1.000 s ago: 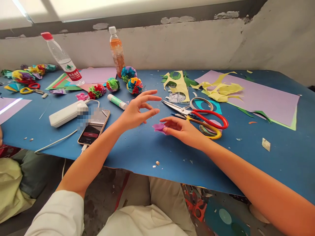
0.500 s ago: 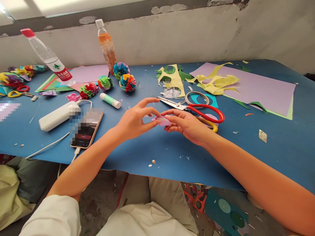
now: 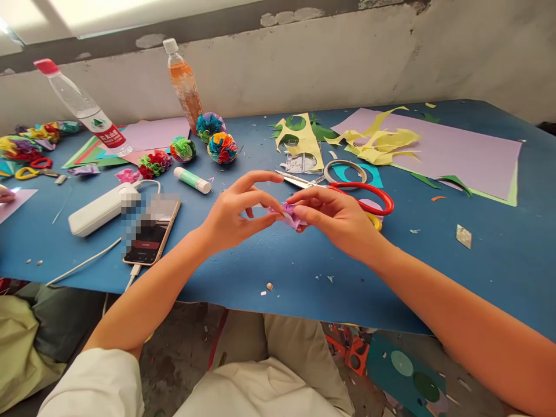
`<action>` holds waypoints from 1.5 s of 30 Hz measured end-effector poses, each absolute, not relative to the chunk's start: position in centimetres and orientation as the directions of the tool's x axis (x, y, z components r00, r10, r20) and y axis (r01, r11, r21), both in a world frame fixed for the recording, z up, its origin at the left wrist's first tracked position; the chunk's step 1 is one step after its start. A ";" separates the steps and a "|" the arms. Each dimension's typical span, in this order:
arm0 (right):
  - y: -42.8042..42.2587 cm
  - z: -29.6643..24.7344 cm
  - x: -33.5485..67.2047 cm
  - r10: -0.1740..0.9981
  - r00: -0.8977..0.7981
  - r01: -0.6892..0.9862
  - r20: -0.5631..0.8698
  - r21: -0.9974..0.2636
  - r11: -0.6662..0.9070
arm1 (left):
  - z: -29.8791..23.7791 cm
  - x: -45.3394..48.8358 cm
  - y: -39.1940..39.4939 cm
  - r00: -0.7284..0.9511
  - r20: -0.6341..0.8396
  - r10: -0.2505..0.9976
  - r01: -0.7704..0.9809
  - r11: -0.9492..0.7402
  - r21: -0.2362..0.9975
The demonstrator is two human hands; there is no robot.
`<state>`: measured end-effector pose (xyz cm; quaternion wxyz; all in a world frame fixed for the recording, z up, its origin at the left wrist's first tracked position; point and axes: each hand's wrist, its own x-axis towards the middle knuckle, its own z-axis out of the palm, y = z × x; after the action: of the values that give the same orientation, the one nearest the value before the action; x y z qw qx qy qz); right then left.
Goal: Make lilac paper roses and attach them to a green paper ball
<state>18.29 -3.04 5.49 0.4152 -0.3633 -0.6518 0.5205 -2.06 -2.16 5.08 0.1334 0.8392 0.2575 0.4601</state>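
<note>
Between my two hands, above the blue table (image 3: 243, 272), is a small purple paper flower (image 3: 292, 215) with ruffled folds. My left hand (image 3: 238, 207) pinches its left edge between thumb and a finger, with the index finger raised. The fingers and thumb of my right hand (image 3: 336, 215) close on its right side and cover part of it. Just behind my right hand lie scissors with red and yellow handles (image 3: 388, 198), their blades pointing left. A roll of tape (image 3: 345, 172) rests beyond them on a piece of blue paper.
A glue stick (image 3: 192, 180), a phone (image 3: 153, 233) and a white power bank (image 3: 102, 208) with a cable lie left. Ruffled paper balls (image 3: 222, 147) and two bottles (image 3: 185, 87) stand behind. Yellow scraps (image 3: 382, 145) lie on purple sheets (image 3: 469, 156). Another person's hand (image 3: 6, 196) shows at the left edge.
The purple paper has turned so its ruffled folds now show. My right hand has shifted its grip, its fingers now over the top. Another person's hand has appeared at the left edge.
</note>
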 end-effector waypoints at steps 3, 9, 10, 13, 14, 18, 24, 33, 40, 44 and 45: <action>-4.0 6.0 18.2 0.888 -0.343 0.123 0.306 -0.923 0.365 | 5.0 -2.0 -2.2 0.470 0.764 0.441 0.280 -0.896 0.345; -5.1 6.4 18.3 0.805 -0.330 0.210 0.493 -0.793 0.571 | 4.6 -1.7 -2.4 0.465 0.811 0.356 0.259 -0.930 0.260; -5.2 6.5 18.3 0.797 -0.332 0.217 0.505 -0.781 0.586 | 4.6 -1.7 -2.4 0.463 0.813 0.352 0.258 -0.932 0.256; -5.4 6.5 18.3 0.802 -0.327 0.220 0.501 -0.785 0.580 | 4.6 -1.6 -2.4 0.463 0.815 0.348 0.261 -0.932 0.250; -5.4 6.6 18.3 0.818 -0.316 0.218 0.481 -0.802 0.556 | 4.6 -1.6 -2.4 0.463 0.814 0.352 0.260 -0.931 0.255; -4.9 6.5 18.3 0.921 -0.258 0.140 0.291 -0.932 0.334 | 4.9 -1.6 -2.8 0.435 0.785 0.441 0.259 -0.896 0.360; -3.0 5.9 18.4 0.986 -0.165 -0.130 0.026 -0.992 0.004 | 5.1 -1.4 -3.2 0.295 0.649 0.702 0.162 -0.706 0.690; -2.6 5.5 18.2 0.978 -0.194 -0.188 -0.072 -0.976 -0.109 | 5.1 -0.8 -3.5 0.349 0.435 0.830 -0.046 -0.449 0.892; -2.4 4.9 18.3 0.969 -0.214 -0.127 -0.121 -0.981 -0.150 | 4.9 -1.2 -2.9 0.317 0.474 0.821 0.020 -0.506 0.862; -1.8 3.8 18.4 0.930 -0.338 0.109 -0.147 -0.987 -0.116 | 4.8 -1.5 -2.5 0.391 0.442 0.807 0.069 -0.505 0.861; -1.6 3.4 18.4 0.916 -0.373 0.171 -0.151 -0.981 -0.092 | 4.8 -1.5 -2.4 0.419 0.430 0.800 0.064 -0.499 0.864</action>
<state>18.42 -1.61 3.42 0.3212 -0.4588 -0.5921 0.5794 -1.53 -2.37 4.76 0.4062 0.7380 0.2926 0.4524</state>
